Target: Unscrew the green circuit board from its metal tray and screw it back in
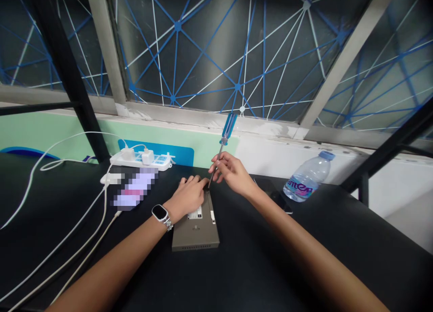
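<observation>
A flat grey metal box (196,233) with a white label lies on the black table (237,276). My left hand (188,194), with a watch on its wrist, rests palm down on the far end of the box, fingers lying flat. My right hand (230,171) pinches the metal shaft of a blue-handled screwdriver (226,130). The screwdriver stands nearly upright, handle up, and its tip touches the box's far right corner beside my left fingertips.
A white power strip (142,159) with plugged-in chargers sits at the back left, with white cables (67,239) trailing across the table. A plastic water bottle (307,177) lies at the right next to a dark phone (274,193). Black frame posts stand on both sides.
</observation>
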Motion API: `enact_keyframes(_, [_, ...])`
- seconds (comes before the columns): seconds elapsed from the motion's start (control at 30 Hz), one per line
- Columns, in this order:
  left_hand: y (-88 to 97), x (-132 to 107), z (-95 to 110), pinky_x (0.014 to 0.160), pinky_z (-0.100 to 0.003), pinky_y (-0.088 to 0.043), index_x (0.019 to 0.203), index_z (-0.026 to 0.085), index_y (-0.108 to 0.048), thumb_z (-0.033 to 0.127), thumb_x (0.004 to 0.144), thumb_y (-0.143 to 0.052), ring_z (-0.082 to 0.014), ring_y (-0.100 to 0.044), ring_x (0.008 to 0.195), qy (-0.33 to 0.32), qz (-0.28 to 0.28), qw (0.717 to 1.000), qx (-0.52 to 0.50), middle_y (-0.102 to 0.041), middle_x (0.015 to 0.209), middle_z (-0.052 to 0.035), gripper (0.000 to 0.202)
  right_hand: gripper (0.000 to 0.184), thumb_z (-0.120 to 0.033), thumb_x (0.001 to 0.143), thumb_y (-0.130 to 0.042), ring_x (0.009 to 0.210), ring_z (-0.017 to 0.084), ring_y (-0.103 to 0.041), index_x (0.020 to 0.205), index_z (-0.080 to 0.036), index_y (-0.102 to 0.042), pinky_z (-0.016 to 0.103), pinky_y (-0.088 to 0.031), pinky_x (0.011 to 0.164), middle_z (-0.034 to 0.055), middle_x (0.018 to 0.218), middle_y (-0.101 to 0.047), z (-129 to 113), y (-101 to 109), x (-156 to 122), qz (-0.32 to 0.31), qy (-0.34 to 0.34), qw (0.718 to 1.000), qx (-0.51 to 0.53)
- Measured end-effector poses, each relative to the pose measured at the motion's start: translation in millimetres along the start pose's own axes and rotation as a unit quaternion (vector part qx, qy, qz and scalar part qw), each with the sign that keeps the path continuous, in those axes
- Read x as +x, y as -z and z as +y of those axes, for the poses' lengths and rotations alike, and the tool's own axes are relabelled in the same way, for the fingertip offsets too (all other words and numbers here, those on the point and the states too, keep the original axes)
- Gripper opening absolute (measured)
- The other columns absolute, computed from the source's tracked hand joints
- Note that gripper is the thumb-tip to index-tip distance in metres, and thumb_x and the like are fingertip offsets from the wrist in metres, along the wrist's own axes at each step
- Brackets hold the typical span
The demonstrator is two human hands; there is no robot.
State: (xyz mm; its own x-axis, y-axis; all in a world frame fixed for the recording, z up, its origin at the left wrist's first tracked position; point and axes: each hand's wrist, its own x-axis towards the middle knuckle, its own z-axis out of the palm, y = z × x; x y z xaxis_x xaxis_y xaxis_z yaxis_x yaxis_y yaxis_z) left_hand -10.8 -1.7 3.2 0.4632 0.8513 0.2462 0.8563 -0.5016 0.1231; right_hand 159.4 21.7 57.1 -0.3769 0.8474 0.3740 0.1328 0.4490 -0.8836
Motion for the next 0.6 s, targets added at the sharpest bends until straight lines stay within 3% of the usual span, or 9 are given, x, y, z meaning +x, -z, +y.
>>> enact_keyframes(0.17, [-0.1,-1.0,-3.5,0.088,-0.042,-0.042,0.12,0.022,-0.054,0.011,0.09,-0.033,-0.0256,-0.052,0.107,-0.001,0.013,0.999,-0.051,-0.056,0.115,-0.0091,0.038,0.024,-0.047,0.093,-0.049,0.052,0.013,-0.065,0.098,-0.025,-0.039,0.026,-0.053,0.05,-0.0037,0.075,-0.066,5.4,0.6,-17.0,0.055,-0.006,0.996,0.066])
enact_keyframes(0.27, [3.3,-10.9,-8.8,0.093,-0.042,-0.042,0.125,0.024,-0.051,0.012,0.092,-0.034,-0.024,-0.051,0.111,-0.019,0.043,0.993,-0.11,-0.055,0.122,-0.0075,0.039,0.031,-0.044,0.088,-0.059,0.056,0.016,-0.068,0.095,-0.027,-0.034,0.033,-0.057,0.057,-0.0037,0.077,-0.068,15.9,0.1,-40.8,0.098,-0.033,0.984,0.142])
enact_keyframes(0.33, [7.2,-20.3,-13.0,0.096,-0.043,-0.041,0.123,0.024,-0.053,0.016,0.092,-0.04,-0.0233,-0.052,0.111,-0.038,0.056,0.987,-0.145,-0.057,0.12,-0.0059,0.034,0.041,-0.036,0.081,-0.071,0.062,0.017,-0.07,0.094,-0.027,-0.034,0.035,-0.058,0.063,-0.0031,0.08,-0.07,21.9,-0.9,-57.0,0.138,-0.039,0.973,0.182])
enact_keyframes(0.43, [12.9,-30.9,-16.8,0.096,-0.041,-0.043,0.112,0.024,-0.059,0.02,0.09,-0.05,-0.0217,-0.054,0.107,-0.068,0.064,0.974,-0.206,-0.062,0.113,-0.0046,0.024,0.043,-0.025,0.077,-0.075,0.068,0.019,-0.072,0.092,-0.027,-0.034,0.037,-0.058,0.069,-0.0008,0.083,-0.072,25.5,-4.7,-73.5,0.19,-0.059,0.952,0.232])
enact_keyframes(0.6, [14.8,-31.4,-13.1,0.088,-0.038,-0.048,0.099,0.022,-0.065,0.028,0.087,-0.06,-0.0196,-0.061,0.094,-0.045,0.067,0.953,-0.292,-0.068,0.099,-0.0047,0.014,0.045,-0.022,0.074,-0.076,0.07,0.021,-0.073,0.091,-0.027,-0.035,0.04,-0.058,0.073,-0.0003,0.082,-0.073,22.7,-14.6,-79.0,0.236,-0.089,0.926,0.282])
